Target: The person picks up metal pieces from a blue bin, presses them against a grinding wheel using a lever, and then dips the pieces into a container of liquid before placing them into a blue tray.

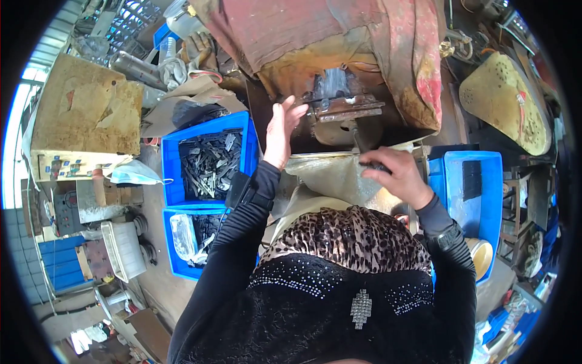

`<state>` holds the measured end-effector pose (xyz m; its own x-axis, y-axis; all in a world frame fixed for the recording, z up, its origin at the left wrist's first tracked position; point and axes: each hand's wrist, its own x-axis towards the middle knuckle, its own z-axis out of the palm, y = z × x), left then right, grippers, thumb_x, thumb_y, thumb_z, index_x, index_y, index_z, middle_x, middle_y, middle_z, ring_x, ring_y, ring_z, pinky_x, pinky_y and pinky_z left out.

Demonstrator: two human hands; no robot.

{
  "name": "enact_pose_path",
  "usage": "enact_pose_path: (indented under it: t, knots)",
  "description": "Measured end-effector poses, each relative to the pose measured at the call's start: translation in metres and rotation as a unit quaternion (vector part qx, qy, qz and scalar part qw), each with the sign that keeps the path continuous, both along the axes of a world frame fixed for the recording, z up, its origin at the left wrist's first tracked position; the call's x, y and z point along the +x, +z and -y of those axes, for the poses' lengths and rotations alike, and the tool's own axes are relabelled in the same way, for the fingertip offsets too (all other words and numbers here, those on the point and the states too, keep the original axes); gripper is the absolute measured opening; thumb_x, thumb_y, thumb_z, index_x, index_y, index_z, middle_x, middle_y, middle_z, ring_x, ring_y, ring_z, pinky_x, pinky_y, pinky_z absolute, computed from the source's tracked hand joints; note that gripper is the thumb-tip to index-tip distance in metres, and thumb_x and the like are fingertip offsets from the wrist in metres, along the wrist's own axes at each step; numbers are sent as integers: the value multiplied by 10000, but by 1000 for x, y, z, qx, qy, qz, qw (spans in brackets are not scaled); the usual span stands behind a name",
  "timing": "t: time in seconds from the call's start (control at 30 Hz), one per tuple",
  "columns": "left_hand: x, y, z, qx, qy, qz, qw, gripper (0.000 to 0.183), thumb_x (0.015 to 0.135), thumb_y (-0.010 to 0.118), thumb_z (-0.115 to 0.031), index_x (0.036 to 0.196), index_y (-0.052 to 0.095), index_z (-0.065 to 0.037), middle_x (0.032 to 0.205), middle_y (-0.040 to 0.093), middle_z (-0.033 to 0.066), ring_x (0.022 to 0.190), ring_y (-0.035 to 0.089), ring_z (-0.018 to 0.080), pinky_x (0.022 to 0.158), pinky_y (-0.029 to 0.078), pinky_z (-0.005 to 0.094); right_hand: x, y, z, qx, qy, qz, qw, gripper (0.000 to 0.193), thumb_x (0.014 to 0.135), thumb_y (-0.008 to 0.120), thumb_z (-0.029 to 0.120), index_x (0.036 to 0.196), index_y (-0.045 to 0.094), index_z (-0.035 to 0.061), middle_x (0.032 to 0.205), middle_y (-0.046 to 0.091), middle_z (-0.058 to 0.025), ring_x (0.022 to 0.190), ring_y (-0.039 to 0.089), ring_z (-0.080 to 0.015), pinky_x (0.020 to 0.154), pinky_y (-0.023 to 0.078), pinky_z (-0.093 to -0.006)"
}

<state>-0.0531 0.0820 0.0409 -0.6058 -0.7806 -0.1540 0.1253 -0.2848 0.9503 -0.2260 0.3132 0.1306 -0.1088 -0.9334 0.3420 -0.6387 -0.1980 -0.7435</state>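
Note:
My left hand (pixel 282 130) is raised at the left side of a worn metal fixture (pixel 350 109), its fingers stretched out and nothing in them. Lower right of the fixture, my right hand (pixel 400 174) is closed round a dark handle (pixel 377 165). A dark bar (pixel 362 136) rises near that handle toward the fixture; whether the two are joined I cannot tell. Beneath the fixture shows part of a rounded metal plate (pixel 330 133). Behind the fixture is a pale, wet-looking surface (pixel 334 82).
A stained red cloth (pixel 303 27) drapes over the machine. Two blue bins at left, the farther one (pixel 171 176) full of dark metal strips, stand beside my left arm. Another blue bin (pixel 494 182) with a dark block stands at right. A rusty box (pixel 85 109) sits far left.

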Motion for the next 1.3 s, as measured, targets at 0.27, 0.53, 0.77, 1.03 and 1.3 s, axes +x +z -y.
enact_pose_path:
  t: [0.27,0.53,0.77,1.03,1.3]
  knots:
    - [-12,11,-17,222,-61,-289,929,752,953,374,-653,1402,449,-55,1357,529,210,1276,482,298,1086,353,463,-17,23,47,-4,-69,81,994,259,846,724,107,1068,651,-5,911,693,-39,834,604,-79,741,483,-251]
    - [-5,5,-23,379,-109,-393,831,821,905,408,-703,1411,436,-57,1366,508,247,1279,470,391,1094,346,524,-29,29,67,-17,-72,107,991,210,893,693,111,1069,656,4,869,626,33,788,525,-34,726,455,-207]
    - [-17,10,-17,408,-98,-414,808,752,911,451,-668,1355,499,-62,1263,595,225,1127,589,370,993,454,490,-30,33,73,14,-75,138,988,205,903,682,106,1079,652,5,890,629,36,809,522,-31,742,451,-205]
    - [-59,-8,18,376,-73,-474,793,661,917,477,-640,1241,573,-72,1071,669,185,903,640,316,736,533,388,-40,28,94,-43,-65,121,990,208,907,680,123,1071,649,-2,886,630,34,836,534,-38,754,455,-211]
    - [-31,-1,-5,386,-75,-462,795,697,923,459,-644,1326,520,-79,1114,658,192,956,634,320,768,532,403,-72,35,147,-38,-102,87,990,239,913,680,193,1055,658,2,873,636,21,846,559,-58,773,461,-230]
